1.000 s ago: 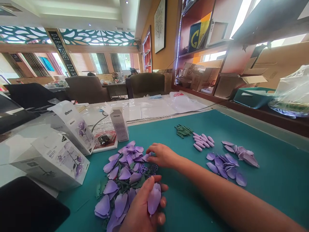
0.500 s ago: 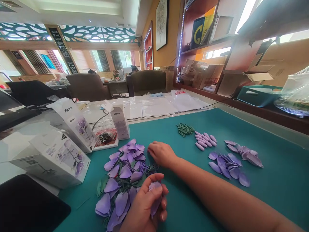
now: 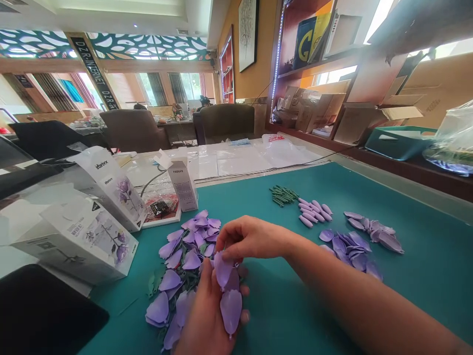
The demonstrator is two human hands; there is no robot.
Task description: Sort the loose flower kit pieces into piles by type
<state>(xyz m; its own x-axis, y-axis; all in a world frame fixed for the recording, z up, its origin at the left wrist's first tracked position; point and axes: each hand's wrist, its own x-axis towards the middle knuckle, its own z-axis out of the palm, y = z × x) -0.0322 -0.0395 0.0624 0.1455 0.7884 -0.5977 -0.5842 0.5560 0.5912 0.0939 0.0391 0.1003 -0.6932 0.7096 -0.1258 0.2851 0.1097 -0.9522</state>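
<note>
Several purple plastic petals (image 3: pixel 231 306) lie in my left hand (image 3: pixel 212 308), whose fingers curl round them from below. My right hand (image 3: pixel 246 239) pinches one purple petal (image 3: pixel 222 270) at its upper end, just above the left palm. Left of and beneath both hands spreads a mixed pile of purple petals (image 3: pixel 192 259) with green plastic parts (image 3: pixel 154 282) among them. Off to the right, beyond my right forearm, sit sorted groups: purple petals (image 3: pixel 349 249), paler petals (image 3: pixel 384 236), pink pod-shaped pieces (image 3: pixel 314 213) and green stick pieces (image 3: pixel 283 195).
A green mat (image 3: pixel 424 286) covers the table. On the left stand white printed boxes (image 3: pixel 111 241) and a narrow box (image 3: pixel 183 185), with a black flat object (image 3: pixel 48 315) at the near corner. Shelves with cartons (image 3: pixel 314 108) line the right side.
My right hand has come from the pile's edge to my left hand and now holds a petal there. More petals show in the left hand, which has turned palm upward.
</note>
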